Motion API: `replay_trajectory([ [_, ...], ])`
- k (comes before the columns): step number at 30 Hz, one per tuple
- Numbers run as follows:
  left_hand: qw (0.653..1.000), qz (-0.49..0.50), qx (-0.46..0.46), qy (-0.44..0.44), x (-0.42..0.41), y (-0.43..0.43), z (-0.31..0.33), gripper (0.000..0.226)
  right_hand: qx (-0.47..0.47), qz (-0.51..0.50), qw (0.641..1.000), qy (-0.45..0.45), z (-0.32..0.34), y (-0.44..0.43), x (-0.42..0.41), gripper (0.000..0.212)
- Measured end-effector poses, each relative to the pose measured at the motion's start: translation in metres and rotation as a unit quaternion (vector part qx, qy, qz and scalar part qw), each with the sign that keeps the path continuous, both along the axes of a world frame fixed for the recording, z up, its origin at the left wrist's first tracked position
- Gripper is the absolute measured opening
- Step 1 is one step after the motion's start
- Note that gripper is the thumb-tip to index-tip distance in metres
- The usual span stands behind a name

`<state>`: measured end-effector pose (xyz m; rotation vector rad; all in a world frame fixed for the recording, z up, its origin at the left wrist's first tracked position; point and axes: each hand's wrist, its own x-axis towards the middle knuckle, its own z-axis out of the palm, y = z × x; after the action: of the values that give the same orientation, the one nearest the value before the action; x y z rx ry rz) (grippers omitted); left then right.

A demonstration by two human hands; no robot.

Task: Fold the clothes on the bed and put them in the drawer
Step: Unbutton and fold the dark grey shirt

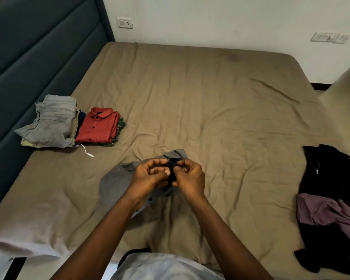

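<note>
Both hands meet over the middle of the bed, the left hand (148, 174) and right hand (190, 178) each with fingers curled in a tight pinch on a small dark strip (172, 173) at the neck of a grey shirt (113, 182). Whether the strip is a placket, a lining or a loop cannot be told from here; the work looks like fastening or straightening before the fold.

The shirt lies directly beneath the hands, touching them. Its collar end points away from the person and its body trails back toward the near left, so its long axis runs on a diagonal. Neither hand is nearer than the other. The cloth is soft, matte and loosely bunched, with small dark buttons showing along one edge.

Farther out to the left, nearer the left hand, sits the finished pile: pale grey jeans (51, 120) of stiff denim, folded square, just beside a red shirt (98, 126) with dark buttons, which rests on a green striped garment (120, 126). To the right, well apart and nearer the right hand, waits a limp heap: a black garment (329, 174) with a purple garment (327, 211) crumpled across it.

A creased tan sheet (210, 98) covers the bed, backed by a padded blue-grey headboard (28, 57). No drawer is in view.
</note>
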<state>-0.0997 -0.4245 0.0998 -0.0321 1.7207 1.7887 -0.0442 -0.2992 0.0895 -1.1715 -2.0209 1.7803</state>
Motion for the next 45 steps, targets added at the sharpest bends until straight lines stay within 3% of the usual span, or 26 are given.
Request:
replay_trajectory([
  [3,0.999,0.037,-0.011,0.024,0.006,0.006,-0.005,0.029,0.137,0.088,0.987,-0.017,0.001,0.0,0.003,0.016],
  [4,0.998,0.049,-0.016,0.033,0.007,0.006,-0.007,0.029,0.119,0.105,0.987,-0.007,0.001,0.001,0.003,0.017],
  [8,0.994,0.085,-0.033,0.058,0.003,0.001,-0.011,0.023,-0.101,0.148,0.982,0.06,0.005,0.011,0.006,0.019],
  [11,0.996,0.075,-0.025,0.05,0.005,0.001,-0.01,0.02,-0.125,0.171,0.975,0.073,0.002,0.017,0.007,0.007],
  [17,0.997,0.041,0.07,0.006,0.006,0.004,-0.007,0.025,0.065,0.163,0.984,0.013,-0.009,0.021,0.006,0.014],
  [20,0.988,-0.058,-0.043,0.135,0.004,0.005,-0.015,0.031,0.087,0.123,0.988,0.029,-0.007,0.024,0.003,0.023],
  [22,0.955,-0.101,-0.149,0.237,0.003,0.006,-0.021,0.022,0.113,0.099,0.988,0.039,-0.003,0.026,-0.001,0.027],
  [25,0.928,-0.124,-0.186,0.297,-0.007,0.003,-0.025,0.015,0.148,0.071,0.984,0.064,0.005,0.035,-0.012,0.033],
  [27,0.948,-0.129,-0.124,0.264,-0.012,0.003,-0.018,0.03,0.18,0.069,0.978,0.08,0.016,0.042,-0.024,0.04],
  [30,0.994,-0.03,0.063,0.083,-0.02,0.011,0.009,0.037,0.188,0.104,0.97,0.11,0.033,0.053,-0.048,0.046],
  [33,0.978,0.051,0.182,-0.091,-0.053,0.0,0.03,0.046,0.164,0.255,0.947,0.108,0.043,0.066,-0.066,0.052],
  [36,0.976,0.088,0.184,-0.076,-0.099,-0.029,0.042,0.057,0.166,0.403,0.897,0.077,0.047,0.088,-0.072,0.034],
  [40,0.969,0.11,0.213,-0.05,-0.135,-0.059,0.056,0.107,0.061,0.496,0.865,0.046,0.037,0.1,-0.068,0.01],
  [43,0.966,0.106,0.233,-0.036,-0.144,-0.064,0.068,0.111,0.058,0.447,0.889,0.075,0.025,0.076,-0.078,0.035],
  [45,0.968,0.07,0.24,-0.021,-0.144,-0.064,0.076,0.09,0.06,0.418,0.901,0.103,0.021,0.053,-0.094,0.042],
])
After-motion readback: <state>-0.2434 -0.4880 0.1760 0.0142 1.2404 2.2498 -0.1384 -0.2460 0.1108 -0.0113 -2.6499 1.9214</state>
